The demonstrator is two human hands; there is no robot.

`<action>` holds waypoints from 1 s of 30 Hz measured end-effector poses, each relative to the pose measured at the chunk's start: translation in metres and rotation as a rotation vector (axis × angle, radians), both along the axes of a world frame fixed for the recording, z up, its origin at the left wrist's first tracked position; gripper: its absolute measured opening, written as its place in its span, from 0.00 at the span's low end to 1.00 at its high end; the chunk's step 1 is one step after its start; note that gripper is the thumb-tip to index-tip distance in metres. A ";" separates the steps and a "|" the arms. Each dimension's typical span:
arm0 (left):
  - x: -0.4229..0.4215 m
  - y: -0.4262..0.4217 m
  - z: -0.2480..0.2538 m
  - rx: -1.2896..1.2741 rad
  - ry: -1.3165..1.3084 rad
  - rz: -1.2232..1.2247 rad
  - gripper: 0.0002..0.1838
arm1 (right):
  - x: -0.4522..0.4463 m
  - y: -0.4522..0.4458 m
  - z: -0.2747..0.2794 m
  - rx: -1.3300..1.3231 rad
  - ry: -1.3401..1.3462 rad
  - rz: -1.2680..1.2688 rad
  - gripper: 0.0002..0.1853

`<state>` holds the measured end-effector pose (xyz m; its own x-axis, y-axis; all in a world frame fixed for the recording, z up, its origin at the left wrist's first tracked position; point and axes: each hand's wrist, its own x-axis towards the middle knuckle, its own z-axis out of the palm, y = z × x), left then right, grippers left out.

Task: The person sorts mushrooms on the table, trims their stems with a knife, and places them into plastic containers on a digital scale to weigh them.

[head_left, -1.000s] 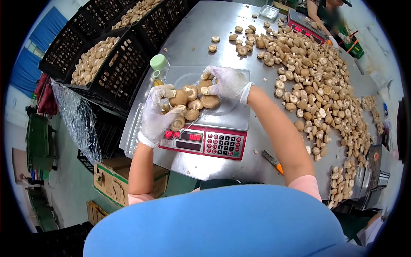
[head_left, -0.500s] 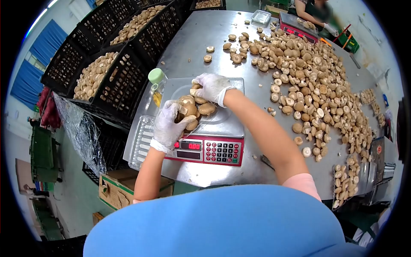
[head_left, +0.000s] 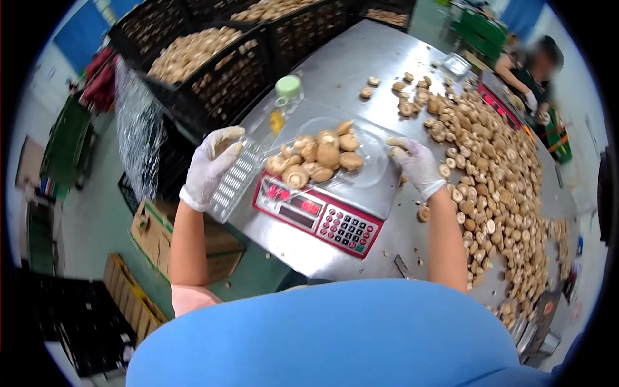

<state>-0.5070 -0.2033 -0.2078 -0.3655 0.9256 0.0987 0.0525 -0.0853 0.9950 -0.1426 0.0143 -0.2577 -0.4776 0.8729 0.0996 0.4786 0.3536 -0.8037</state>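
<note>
Brown mushrooms (head_left: 327,155) lie in a clear tray on the metal plate of a red scale (head_left: 316,219). My left hand (head_left: 209,164), in a white glove, is at the upper left edge of a clear plastic tray (head_left: 235,184) beside the scale, its thumb and fingers curled at the tray's corner; whether it grips the tray is hard to tell. Over the right side of the scale plate is my gloved right hand (head_left: 416,164), its fingers partly bent and apart from the mushrooms, with nothing visible in it.
A large mushroom pile (head_left: 496,193) covers the table's right side. Black crates (head_left: 225,84) of mushrooms stand at the upper left. A green-lidded jar (head_left: 288,87) is behind the scale. A co-worker (head_left: 532,71) is at the far right, by another scale (head_left: 500,106).
Both hands have moved off the mushrooms, my left hand leftward to the clear tray and my right hand rightward. The view has turned, and the mushrooms now lie uncovered on the scale.
</note>
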 end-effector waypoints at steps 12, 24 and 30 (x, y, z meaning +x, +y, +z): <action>0.002 -0.019 -0.023 -0.187 0.052 -0.139 0.28 | -0.037 -0.007 0.014 0.192 -0.287 -0.037 0.21; 0.028 -0.002 -0.054 -0.324 -0.034 -0.170 0.40 | -0.048 0.006 -0.048 0.376 -0.310 0.018 0.14; 0.049 0.035 -0.098 -0.111 -0.221 -0.442 0.39 | 0.048 -0.068 -0.019 0.092 -0.203 -0.214 0.12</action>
<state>-0.4576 -0.1687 -0.3063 0.0630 0.9970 -0.0450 -0.1779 0.0555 0.9825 -0.0944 -0.0537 -0.2769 -0.3017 0.9477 0.1041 0.6975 0.2938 -0.6535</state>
